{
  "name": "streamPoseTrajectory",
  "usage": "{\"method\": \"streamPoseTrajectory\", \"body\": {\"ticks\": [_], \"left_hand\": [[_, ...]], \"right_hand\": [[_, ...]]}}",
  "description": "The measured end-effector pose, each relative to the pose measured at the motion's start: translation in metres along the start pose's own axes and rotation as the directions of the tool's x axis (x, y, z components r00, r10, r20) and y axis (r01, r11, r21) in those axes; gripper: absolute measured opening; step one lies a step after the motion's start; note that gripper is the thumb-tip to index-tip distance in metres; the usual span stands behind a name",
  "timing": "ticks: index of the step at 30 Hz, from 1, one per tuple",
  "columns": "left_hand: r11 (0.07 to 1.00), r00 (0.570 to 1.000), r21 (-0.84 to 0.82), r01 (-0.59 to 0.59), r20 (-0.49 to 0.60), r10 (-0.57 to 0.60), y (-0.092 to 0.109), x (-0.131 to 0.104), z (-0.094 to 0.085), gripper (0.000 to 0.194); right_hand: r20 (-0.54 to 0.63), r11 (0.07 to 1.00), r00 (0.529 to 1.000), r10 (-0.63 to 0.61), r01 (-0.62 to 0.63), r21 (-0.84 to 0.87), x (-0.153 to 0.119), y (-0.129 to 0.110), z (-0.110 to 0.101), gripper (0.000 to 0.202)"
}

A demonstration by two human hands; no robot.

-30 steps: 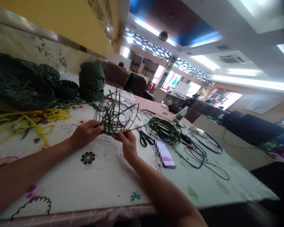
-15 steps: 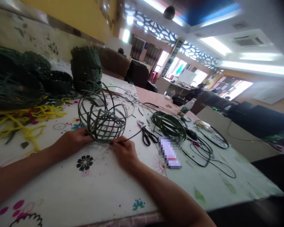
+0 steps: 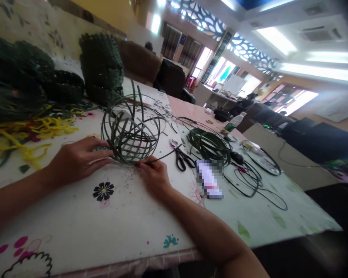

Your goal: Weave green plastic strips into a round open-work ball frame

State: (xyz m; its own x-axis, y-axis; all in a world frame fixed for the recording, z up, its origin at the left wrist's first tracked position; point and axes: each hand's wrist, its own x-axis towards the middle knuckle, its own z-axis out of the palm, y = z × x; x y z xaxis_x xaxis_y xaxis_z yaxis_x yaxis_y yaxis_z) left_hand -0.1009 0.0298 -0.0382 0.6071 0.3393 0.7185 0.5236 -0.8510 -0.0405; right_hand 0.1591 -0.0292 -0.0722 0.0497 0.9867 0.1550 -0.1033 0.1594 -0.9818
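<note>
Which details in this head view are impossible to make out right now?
All in the head view:
- Left hand: blur hides whether its fingertips grip the open-weave basket.
- Right hand: its own fingers cover the pinched spot.
- Flat pale item: pixelation covers its face.
- Dark baskets: cut off by the left edge.
- Bottle: label too small.

Scissors lie between the woven frame and the phone on the table.
</note>
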Motion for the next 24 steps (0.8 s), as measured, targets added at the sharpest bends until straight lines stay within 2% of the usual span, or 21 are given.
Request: {"method": "streamPoseTrajectory", "body": {"ticks": [1,3,4,6,9,11,14,18,22,24], "left_hand": [[0.999,0.996,0.041,-0.022,-0.080,0.026,0.007,0.004,-0.006,0.014],[0.994,0.982,0.078,-0.070,-0.171,0.082,0.027,0.011,-0.014,0.021],[0.993,0.979,0.029,-0.110,-0.168,0.114,0.039,0.014,-0.014,0.023],[0.986,0.990,-0.095,-0.135,-0.046,0.131,0.062,0.021,-0.005,0.020],[0.997,0.997,0.003,-0.077,-0.005,0.077,0.079,0.031,0.020,0.010],[0.995,0.998,0.078,-0.066,0.001,0.066,0.077,0.036,0.036,0.012],[0.996,0.999,0.080,-0.043,0.016,0.042,0.065,0.042,0.049,0.015],[0.999,1.000,0.030,-0.018,0.017,0.017,0.057,0.045,0.051,0.020],[1.000,1.000,0.005,-0.022,-0.004,0.022,0.057,0.045,0.051,0.017],[1.000,1.000,-0.018,0.012,-0.005,-0.012,0.058,0.045,0.051,0.020]], "right_hand": [[0.000,1.000,1.000,-0.005,0.005,-0.010,0.001,0.001,0.000,0.009],[-0.001,0.999,1.000,-0.013,0.013,-0.044,0.002,0.002,0.001,0.010],[0.004,0.998,1.000,-0.021,0.021,-0.061,0.002,0.002,0.001,0.010],[0.013,0.995,0.999,-0.052,0.053,-0.089,0.002,0.001,0.002,0.010],[0.011,0.988,0.994,-0.111,0.111,-0.110,0.001,-0.002,0.004,0.013],[-0.005,0.984,0.991,-0.130,0.129,-0.123,0.000,-0.005,0.005,0.016],[-0.040,0.984,0.990,-0.137,0.131,-0.119,0.001,-0.005,0.005,0.019],[-0.054,0.993,0.991,-0.119,0.119,-0.006,0.007,0.000,0.003,0.021],[-0.069,0.990,0.988,-0.138,0.135,-0.045,0.008,0.002,0.003,0.021],[-0.064,0.992,0.990,-0.125,0.122,-0.045,0.007,0.000,0.004,0.023]]}}
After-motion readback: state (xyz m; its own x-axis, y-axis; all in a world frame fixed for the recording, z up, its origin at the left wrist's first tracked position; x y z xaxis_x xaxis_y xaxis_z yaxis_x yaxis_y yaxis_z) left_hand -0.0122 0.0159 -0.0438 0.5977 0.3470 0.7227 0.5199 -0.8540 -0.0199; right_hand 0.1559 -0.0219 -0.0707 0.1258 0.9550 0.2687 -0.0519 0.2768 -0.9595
